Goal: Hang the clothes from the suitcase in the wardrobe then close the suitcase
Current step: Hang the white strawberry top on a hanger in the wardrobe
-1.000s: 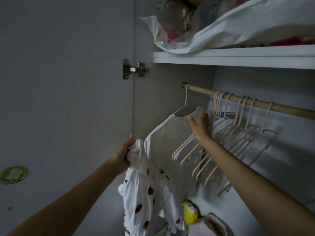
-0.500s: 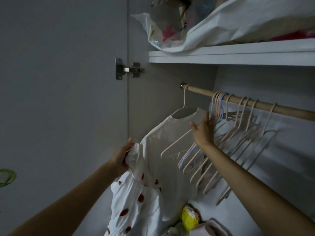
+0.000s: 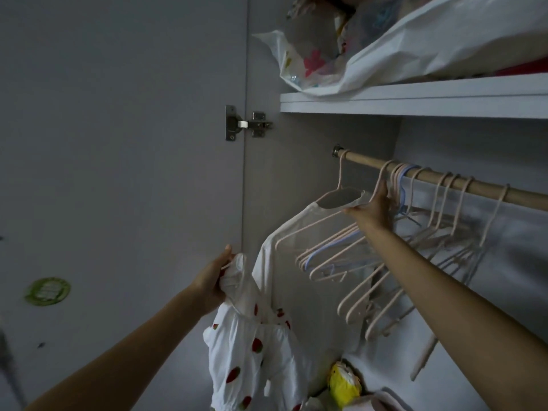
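Left hand [image 3: 212,280] clutches strawberry dress [image 3: 252,351]; right hand [image 3: 370,207] pinches pink hanger [image 3: 381,180] neck at rod [image 3: 444,180], above dress.

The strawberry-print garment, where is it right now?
In the head view, lower centre: the strawberry-print garment hangs bunched from the left hand, left of the white top already on the rod.

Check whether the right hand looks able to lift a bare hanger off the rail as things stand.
Probably yes. The right hand is already up at the rail, its fingers on the neck of a pink hanger, with nothing between them. The left hand grips the strawberry-print garment.
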